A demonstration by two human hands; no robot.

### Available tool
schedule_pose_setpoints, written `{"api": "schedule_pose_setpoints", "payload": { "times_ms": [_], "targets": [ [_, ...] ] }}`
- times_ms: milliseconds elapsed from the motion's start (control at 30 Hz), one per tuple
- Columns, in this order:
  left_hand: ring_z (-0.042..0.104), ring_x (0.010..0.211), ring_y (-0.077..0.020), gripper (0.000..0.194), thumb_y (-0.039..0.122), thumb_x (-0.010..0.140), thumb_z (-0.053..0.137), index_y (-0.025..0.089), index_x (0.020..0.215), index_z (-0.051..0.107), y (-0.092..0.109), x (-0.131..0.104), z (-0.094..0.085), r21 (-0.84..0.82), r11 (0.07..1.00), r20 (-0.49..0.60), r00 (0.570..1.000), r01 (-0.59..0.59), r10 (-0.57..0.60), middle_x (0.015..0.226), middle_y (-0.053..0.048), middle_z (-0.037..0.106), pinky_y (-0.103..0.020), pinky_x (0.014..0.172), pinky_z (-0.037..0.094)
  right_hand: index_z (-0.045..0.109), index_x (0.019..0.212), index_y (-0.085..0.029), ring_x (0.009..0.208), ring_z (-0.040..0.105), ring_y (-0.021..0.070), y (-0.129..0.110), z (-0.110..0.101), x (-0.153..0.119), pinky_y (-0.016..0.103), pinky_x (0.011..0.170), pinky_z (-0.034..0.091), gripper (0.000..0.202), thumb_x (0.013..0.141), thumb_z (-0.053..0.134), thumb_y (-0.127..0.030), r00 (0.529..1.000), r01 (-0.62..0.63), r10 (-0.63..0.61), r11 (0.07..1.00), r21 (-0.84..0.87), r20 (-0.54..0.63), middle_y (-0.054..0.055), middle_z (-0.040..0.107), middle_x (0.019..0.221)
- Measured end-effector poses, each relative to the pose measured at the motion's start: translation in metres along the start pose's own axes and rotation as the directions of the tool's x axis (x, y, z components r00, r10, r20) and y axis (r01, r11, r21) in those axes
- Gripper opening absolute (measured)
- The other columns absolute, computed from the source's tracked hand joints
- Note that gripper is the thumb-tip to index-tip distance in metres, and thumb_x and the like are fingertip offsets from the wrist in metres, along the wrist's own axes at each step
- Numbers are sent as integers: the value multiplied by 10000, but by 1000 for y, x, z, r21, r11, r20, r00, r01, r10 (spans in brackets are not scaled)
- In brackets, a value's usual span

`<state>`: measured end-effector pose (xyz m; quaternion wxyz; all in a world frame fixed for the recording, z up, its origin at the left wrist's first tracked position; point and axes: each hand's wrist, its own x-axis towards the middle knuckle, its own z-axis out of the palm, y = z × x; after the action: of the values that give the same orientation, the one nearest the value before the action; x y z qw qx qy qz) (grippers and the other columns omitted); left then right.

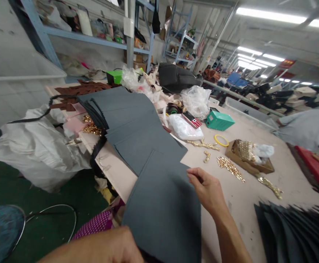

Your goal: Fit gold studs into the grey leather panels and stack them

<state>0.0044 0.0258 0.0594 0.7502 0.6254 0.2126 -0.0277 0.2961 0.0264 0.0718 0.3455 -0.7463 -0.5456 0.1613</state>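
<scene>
A dark blue-grey leather-like panel (164, 204) lies in front of me, reaching over the table's near edge. At its upper right corner is my right hand (207, 190), thumb and forefinger pinched together; whether the panel's edge or something tiny is between them cannot be made out. My left hand (125, 246) is low at the bottom of the view beside the panel's lower left side, blurred, its fingers hidden. Beyond the panel, overlapping stacks of similar panels (132, 124) fan out across the table (241, 201).
Gold chains (230, 168), a cardboard box (251, 164), a yellow tape ring (221, 140), a phone (191, 119) and a green box (219, 119) are on the table. More dark pieces (288, 230) lie right. A white sack (38, 149) stands left; another person's sleeve (310, 128) shows far right.
</scene>
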Motion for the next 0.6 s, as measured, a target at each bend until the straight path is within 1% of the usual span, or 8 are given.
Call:
{"api": "schedule_pose_setpoints", "payload": {
  "times_ms": [67,133,200,233,333,433,533,600],
  "targets": [
    [421,472,-104,289,474,810,581,203,709,592,3,-2,-17,-50,996,-324,943,71,-83,583,34,501,-215,448,288,720,906,-210,711,657,208,6,-3,-11,334,701,497,274,810,587,-428,1000,-27,27,1000,-1,4,39,703,755],
    [546,617,-138,375,549,798,596,214,963,632,2,4,-34,-4,1000,-680,733,19,-17,749,4,598,-222,535,404,713,925,-199,692,657,203,15,-2,-18,328,673,512,310,808,590,-458,996,-84,83,993,78,19,39,694,739],
    [605,800,-178,556,585,758,628,210,1166,583,-2,15,-49,120,993,-825,555,-19,110,932,-37,635,-267,687,484,700,928,-176,687,656,195,23,6,-21,322,658,533,354,791,608,-489,990,-139,132,969,203,50,39,683,737],
    [612,882,-199,643,587,737,643,199,1240,545,-4,22,-55,149,989,-840,525,-20,137,1031,-64,635,-298,762,499,693,921,-165,682,654,190,25,11,-21,318,654,543,370,778,621,-498,987,-161,149,952,261,64,38,676,733],
    [617,937,-222,778,562,684,681,144,1313,499,-6,42,-70,168,986,-809,571,-6,141,1216,-130,588,-345,818,512,679,881,-150,661,647,165,26,30,-18,291,630,554,361,746,650,-484,978,-207,184,907,367,96,28,664,729],
    [635,776,-198,855,544,651,728,103,1336,469,2,55,-77,90,996,-773,630,-13,78,1143,-143,629,-312,668,514,671,861,-146,606,632,135,23,42,-13,256,575,544,332,735,658,-453,968,-248,213,877,411,129,16,657,702],
    [670,776,-211,755,500,678,775,90,1265,534,16,63,-79,-175,980,-556,831,-94,-20,1017,-129,695,-298,670,527,654,855,-140,548,624,122,26,46,-7,242,542,543,324,718,667,-433,953,-300,243,838,456,180,2,647,639],
    [689,822,-224,559,444,717,783,95,1125,631,26,68,-78,-365,922,-367,930,-129,-16,968,-126,724,-315,754,546,645,853,-136,541,632,122,29,45,-3,233,528,544,320,704,673,-418,941,-334,259,810,481,218,-2,645,615]
  ]
}}
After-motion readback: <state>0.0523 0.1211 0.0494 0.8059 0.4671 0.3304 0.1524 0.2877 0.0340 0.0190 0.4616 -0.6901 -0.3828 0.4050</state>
